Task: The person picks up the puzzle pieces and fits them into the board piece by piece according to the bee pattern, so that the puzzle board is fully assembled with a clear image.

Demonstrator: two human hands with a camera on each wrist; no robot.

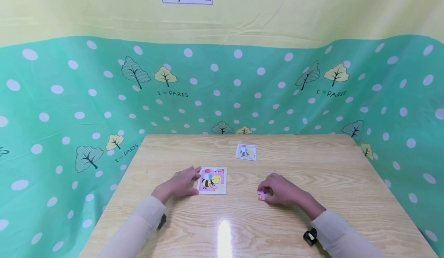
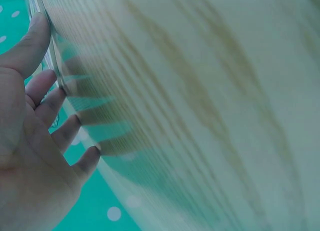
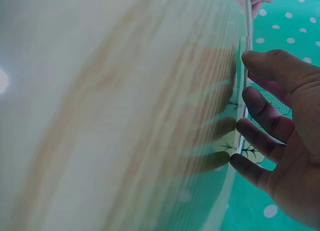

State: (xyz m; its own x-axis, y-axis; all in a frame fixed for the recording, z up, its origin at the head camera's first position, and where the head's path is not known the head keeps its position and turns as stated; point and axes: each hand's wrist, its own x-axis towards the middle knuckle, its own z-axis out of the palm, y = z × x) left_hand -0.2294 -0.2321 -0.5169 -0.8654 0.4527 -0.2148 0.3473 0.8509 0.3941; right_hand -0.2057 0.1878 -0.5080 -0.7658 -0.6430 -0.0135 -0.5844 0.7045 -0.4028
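A square bee jigsaw puzzle in a white-rimmed tray (image 1: 223, 189) lies flat on the table, left of the middle. Pale tray bottom shows at the picture's lower right. My left hand (image 1: 181, 181) rests at the tray's left side, thumb near the lower corner and forefinger at the upper one; its fingers (image 2: 89, 158) look spread and nearly straight in the left wrist view. To the right, my right hand (image 1: 282, 190) pinches a small pink and purple puzzle piece (image 1: 261, 195) low at the tabletop. The right wrist view shows the fingertips at the table surface, the piece edge-on.
Behind the tray lies a smaller bee picture card (image 1: 246, 152). Both rest on a light wood table (image 1: 305, 158), which shows a bright glare streak near its front. A green dotted curtain (image 1: 225, 92) stands along the back and sides.
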